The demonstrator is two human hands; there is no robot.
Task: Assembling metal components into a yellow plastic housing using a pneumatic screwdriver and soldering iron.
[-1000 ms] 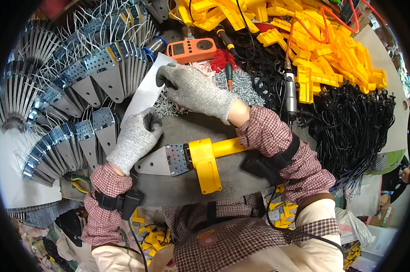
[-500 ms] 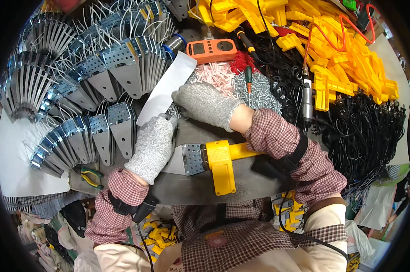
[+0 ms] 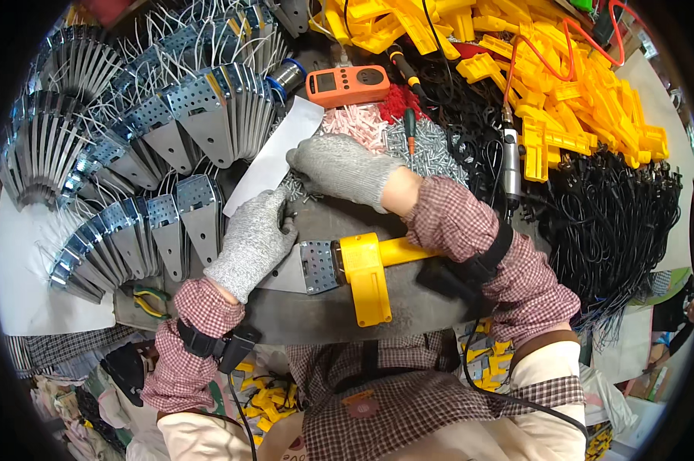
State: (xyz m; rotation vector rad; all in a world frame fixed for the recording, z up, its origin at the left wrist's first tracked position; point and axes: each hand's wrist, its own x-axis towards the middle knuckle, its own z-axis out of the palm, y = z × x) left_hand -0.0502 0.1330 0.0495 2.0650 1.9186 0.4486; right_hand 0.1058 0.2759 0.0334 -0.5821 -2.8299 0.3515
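Observation:
My left hand (image 3: 255,240), in a grey knitted glove, rests beside the lower end of a white paper strip (image 3: 274,150). Its fingers bend forward with the thumb standing apart, and nothing shows between them. My right hand (image 3: 341,169), gloved alike, is closed just over a small pile of screws (image 3: 294,188); its fingertips are hidden, so what it pinches cannot be seen. Nearer to me lies a yellow plastic housing with a handle (image 3: 366,280), fitted to a perforated metal plate (image 3: 320,267). That plate's grey tapered end passes beside my left wrist.
Rows of grey metal plates with white wires (image 3: 162,223) fill the left. Behind my hands are an orange meter (image 3: 348,84), pink sleeves (image 3: 354,124), loose screws (image 3: 431,150) and a screwdriver (image 3: 410,132). Yellow housings (image 3: 569,100) and black cables (image 3: 600,223) crowd the right. Pliers (image 3: 152,302) lie front left.
My left hand has drawn back slightly from the right, and its thumb has come away from the fingers. My right hand stays by the screws. The whole view has shifted a little.

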